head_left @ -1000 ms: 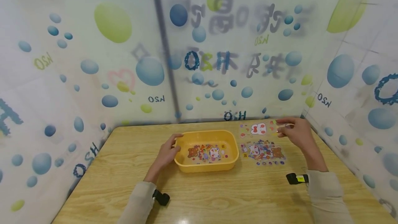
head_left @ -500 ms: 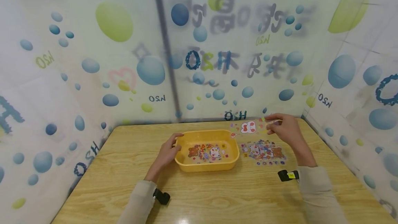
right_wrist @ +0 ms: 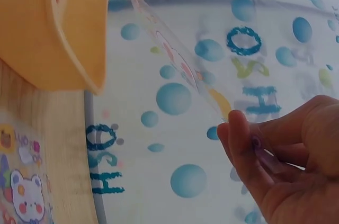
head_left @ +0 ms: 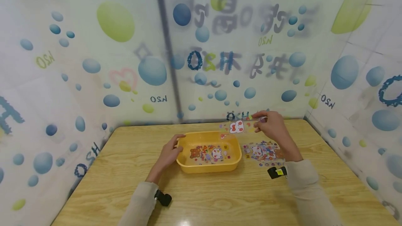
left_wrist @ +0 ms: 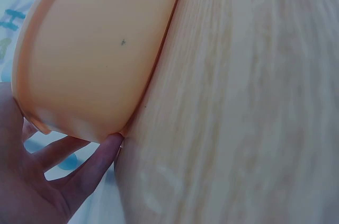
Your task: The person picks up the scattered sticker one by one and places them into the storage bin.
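Pinching a clear sticker sheet (head_left: 237, 127) by its edge in the head view, my right hand (head_left: 272, 125) holds its white rabbit (head_left: 240, 126) and red bow (head_left: 232, 128) near the far right corner of the yellow tray (head_left: 208, 168). Left wrist: my left hand (left_wrist: 32, 184) grips the tray's end, fingers (left_wrist: 98, 166) spread. Right wrist: the sheet looks see-through, tilted, nearly edge-on.

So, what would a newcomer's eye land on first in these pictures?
Probably the yellow tray on the wooden table, with a colorful sticker sheet lying inside and the left hand holding its left end. Next comes the clear sheet with a white cartoon face, pinched by the right hand near the tray's far right corner. Behind them, the bubble-patterned backdrop with its H2O lettering fills much of the head view.
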Available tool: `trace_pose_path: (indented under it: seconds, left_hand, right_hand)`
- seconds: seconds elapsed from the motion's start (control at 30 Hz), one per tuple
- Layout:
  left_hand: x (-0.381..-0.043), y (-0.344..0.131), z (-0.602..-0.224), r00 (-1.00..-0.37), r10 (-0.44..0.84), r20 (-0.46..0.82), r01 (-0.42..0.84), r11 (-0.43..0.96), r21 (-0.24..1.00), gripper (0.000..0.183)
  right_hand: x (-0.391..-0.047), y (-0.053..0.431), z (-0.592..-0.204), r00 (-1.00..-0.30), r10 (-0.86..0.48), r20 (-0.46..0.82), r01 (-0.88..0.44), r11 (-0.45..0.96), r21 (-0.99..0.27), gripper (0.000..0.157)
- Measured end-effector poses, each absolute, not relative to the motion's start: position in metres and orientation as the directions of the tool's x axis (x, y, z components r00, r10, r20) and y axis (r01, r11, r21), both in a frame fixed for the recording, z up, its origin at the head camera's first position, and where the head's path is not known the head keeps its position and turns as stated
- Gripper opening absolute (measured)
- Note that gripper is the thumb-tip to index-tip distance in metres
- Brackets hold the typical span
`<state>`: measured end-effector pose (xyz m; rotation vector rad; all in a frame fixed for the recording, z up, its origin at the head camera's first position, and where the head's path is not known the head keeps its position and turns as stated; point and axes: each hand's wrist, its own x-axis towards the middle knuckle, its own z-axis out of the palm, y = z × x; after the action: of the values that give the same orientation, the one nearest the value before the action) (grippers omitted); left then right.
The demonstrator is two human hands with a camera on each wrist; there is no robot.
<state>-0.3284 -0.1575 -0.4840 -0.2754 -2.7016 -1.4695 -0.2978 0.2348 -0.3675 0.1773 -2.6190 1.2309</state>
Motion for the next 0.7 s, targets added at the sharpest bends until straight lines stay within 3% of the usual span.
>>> trace_pose_path:
  seconds: [0.7]
  left_hand:
    - [-0.331, -0.159, -0.487, -0.978, 0.150, 0.142, 0.200, 0.515, 0.834, 0.049]
  right_hand:
    - [-0.319, 0.155, -0.369, -0.962, -0.187, 0.198, -0.272, 0.648, -0.712, 0.030]
